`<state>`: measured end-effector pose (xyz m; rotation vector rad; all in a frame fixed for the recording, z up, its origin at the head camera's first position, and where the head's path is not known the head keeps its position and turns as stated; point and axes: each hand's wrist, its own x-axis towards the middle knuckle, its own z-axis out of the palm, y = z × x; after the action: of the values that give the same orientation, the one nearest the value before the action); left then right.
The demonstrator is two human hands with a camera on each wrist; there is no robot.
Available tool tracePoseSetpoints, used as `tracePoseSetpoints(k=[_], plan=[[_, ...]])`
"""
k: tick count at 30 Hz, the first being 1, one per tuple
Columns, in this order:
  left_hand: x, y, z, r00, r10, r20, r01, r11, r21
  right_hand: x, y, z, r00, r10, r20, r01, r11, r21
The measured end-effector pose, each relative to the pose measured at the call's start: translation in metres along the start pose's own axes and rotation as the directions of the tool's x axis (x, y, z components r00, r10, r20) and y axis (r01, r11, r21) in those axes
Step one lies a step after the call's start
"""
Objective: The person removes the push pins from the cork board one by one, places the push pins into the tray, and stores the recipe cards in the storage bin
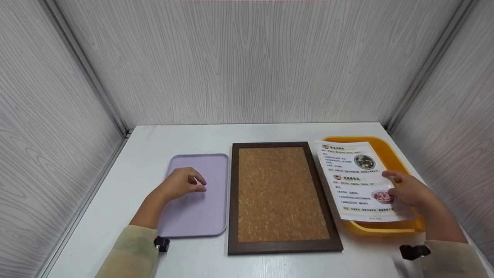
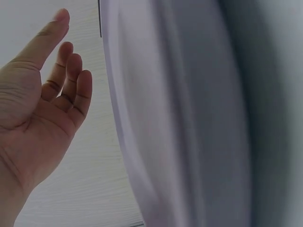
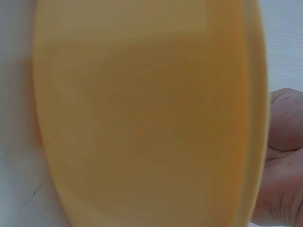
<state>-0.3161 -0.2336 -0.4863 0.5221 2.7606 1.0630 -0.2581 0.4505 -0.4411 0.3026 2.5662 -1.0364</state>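
Note:
At the right edge of a printed recipe sheet, my right hand pinches the paper between thumb and fingers. The sheet has Chinese text and pictures of bowls, and it overlies a yellow tray. Its left edge comes close to a brown-framed cork board. Over a lilac tray hovers my left hand, fingers loosely bent, nothing held. The left wrist view shows that hand with its palm bare. In the right wrist view the yellow tray's wall hides my right fingertips.
All three items lie side by side on a white table, with the cork board between the trays. Pale wood-grain panels enclose the table at the back and both sides.

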Motion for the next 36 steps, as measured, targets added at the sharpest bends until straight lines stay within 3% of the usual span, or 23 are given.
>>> tracePoseSetpoints(k=[9,25,36], plan=[[-0.003,-0.012,0.001,0.998,-0.015,0.068,0.013,0.999,0.039,0.002,0.01,-0.005,0.997,0.071,-0.025,-0.072,0.996,-0.048],[-0.002,-0.02,0.005,0.991,-0.027,0.13,0.016,0.996,0.086,-0.003,0.02,-0.008,0.997,0.046,-0.059,-0.054,0.989,-0.136],[-0.002,-0.025,0.011,0.991,-0.012,0.135,-0.001,0.995,0.099,-0.006,0.018,-0.002,1.0,0.021,-0.012,-0.022,0.99,-0.142]])
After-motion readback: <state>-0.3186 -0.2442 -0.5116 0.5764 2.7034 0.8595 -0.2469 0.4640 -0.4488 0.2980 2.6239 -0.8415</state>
